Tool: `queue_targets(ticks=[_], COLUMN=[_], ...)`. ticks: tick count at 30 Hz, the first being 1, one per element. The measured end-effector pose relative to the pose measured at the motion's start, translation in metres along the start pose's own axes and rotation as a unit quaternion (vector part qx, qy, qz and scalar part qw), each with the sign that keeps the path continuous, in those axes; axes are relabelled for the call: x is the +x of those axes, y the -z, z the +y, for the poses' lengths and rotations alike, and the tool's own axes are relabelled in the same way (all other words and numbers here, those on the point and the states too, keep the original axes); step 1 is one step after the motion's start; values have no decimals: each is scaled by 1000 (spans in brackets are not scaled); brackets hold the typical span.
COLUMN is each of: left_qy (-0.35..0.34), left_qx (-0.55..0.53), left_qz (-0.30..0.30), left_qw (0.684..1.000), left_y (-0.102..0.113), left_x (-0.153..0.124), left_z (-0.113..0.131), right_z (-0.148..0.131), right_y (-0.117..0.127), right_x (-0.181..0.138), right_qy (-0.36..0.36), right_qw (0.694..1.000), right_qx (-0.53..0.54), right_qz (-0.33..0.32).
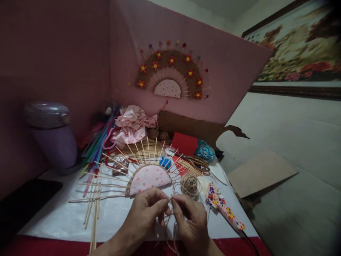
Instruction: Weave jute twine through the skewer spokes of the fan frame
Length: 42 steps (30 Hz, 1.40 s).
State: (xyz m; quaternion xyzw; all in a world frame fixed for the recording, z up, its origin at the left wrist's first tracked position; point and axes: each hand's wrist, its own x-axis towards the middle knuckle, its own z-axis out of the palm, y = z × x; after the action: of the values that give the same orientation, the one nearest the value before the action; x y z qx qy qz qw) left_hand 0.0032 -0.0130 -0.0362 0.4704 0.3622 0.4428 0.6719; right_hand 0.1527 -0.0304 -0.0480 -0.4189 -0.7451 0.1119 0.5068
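My left hand (150,209) and my right hand (190,217) meet tip to tip above the front of the table, each pinching jute twine (167,227). Loose strands of it hang down between them. Just behind my right hand sits the ball of twine (189,185). Beyond my left hand lies a half-round fan piece (150,179), covered in pink dotted cloth, with a twine-wrapped curved edge and several thin sticks spreading outward. The exact spot where my fingertips press the twine is too small to make out.
A flower-patterned glue gun (226,209) with a cord lies at right. Scissors (198,163), a red card (184,143), blue yarn (205,150) and crumpled pink cloth (133,124) lie behind. Loose sticks (95,217) and a purple flask (53,138) are at left. A finished fan (170,62) hangs on the pink board.
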Motion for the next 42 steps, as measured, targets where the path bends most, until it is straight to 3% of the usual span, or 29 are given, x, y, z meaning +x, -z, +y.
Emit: queue_targets(ticks=[8,11,16,19,21,30,36,42], left_qy=[-44,-90,-171,-214,-222,-109,-102,-123], left_qx=[106,154,288,363,374,162,142,193], left_qz=[13,26,31,32,26,-51,2,17], left_qw=[993,984,942,906,900,979,985,973], left_y=[0,0,0,1,1,-4,0,5], left_x=[-2,-3,-6,-7,-8,-12,-8,-7], left_z=[-1,0,1,4,5,8,4,1], right_z=[-10,-10,-5,-3,-3,-4,-4,-5], right_y=[5,6,5,4,5,9,4,4], right_x=[1,3,6,7,7,10,9,3], right_qy=[-20,-47,-124,-127,-128,-180,-187,-175], right_qw=[998,993,982,981,979,936,951,961], right_qx=[36,73,116,117,128,273,227,176], right_qz=[-57,-82,-86,-93,-99,-130,-94,-120])
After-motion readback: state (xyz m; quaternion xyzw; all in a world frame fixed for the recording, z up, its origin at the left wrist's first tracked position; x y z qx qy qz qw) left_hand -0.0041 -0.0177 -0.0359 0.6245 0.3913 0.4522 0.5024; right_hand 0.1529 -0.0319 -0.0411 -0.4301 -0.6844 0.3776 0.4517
